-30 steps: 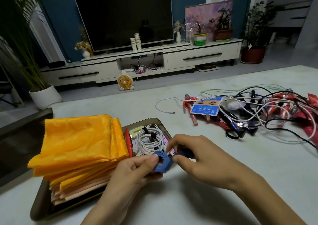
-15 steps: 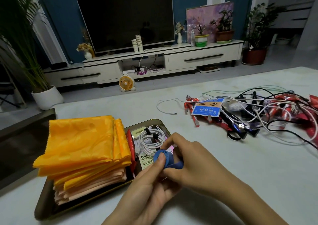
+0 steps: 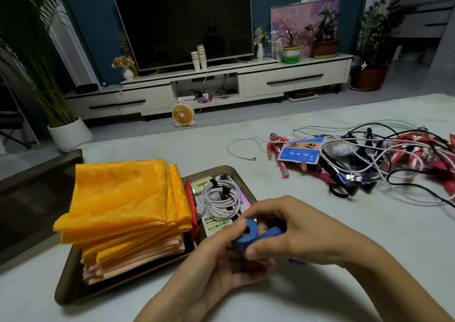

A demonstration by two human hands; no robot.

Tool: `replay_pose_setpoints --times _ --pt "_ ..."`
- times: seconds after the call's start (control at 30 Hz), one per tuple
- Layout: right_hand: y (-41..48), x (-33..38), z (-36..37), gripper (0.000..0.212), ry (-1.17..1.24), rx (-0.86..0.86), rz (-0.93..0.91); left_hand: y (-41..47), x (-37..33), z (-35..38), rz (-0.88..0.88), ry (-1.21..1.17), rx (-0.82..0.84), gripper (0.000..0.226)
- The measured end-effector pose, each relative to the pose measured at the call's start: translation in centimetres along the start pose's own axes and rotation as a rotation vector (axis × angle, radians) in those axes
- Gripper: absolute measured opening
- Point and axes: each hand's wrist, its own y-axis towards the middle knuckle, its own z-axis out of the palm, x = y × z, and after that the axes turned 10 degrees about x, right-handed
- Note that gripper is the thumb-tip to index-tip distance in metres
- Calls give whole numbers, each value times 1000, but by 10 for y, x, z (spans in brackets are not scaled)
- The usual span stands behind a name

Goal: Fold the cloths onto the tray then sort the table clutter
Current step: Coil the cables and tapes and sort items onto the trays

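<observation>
A stack of folded orange and peach cloths (image 3: 123, 206) lies on the dark tray (image 3: 64, 289) at the near left. A coiled white cable (image 3: 220, 198), a ruler packet and a red packet fill the tray's right end. Just right of the tray, both hands hold a blue rolled strap (image 3: 246, 238). My left hand (image 3: 209, 270) grips the roll from below with the thumb on its top. My right hand (image 3: 283, 230) curls over it, fingertips pinching the roll and its loose blue tail.
A tangle of white and black cables (image 3: 369, 164), red toy figures (image 3: 278, 146), a blue card (image 3: 300, 153) and red wrappers lies on the white table at the right. A dark chair back (image 3: 37, 174) stands at the table's left edge. A TV cabinet stands beyond the table.
The blue strap has been wound tighter into a roll. Both hands have shifted a little to the right of the tray, and the view has tilted down slightly.
</observation>
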Motion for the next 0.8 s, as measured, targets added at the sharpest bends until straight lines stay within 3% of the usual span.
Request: replay_pose_setpoints --times 0.13,0.2,0.3,0.43,0.53,0.63,0.8 --pt "9 -6 14 33 -120 -320 80 3 2 2 172 31 -90 30" --pt "12 -5 23 37 -210 -367 89 4 2 3 223 41 -124 30" --pt "12 -6 21 40 -242 -318 79 5 2 0 237 76 -163 30" --pt "5 -7 3 35 13 -9 3 4 -2 -6 156 146 -162 37" --pt "-1 -7 -4 27 39 87 -23 4 0 -7 62 153 -154 44" --pt "2 -7 0 21 25 19 9 5 2 -5 67 101 -150 39" --pt "11 -11 11 26 -139 -244 86 8 3 -1 194 64 -143 33"
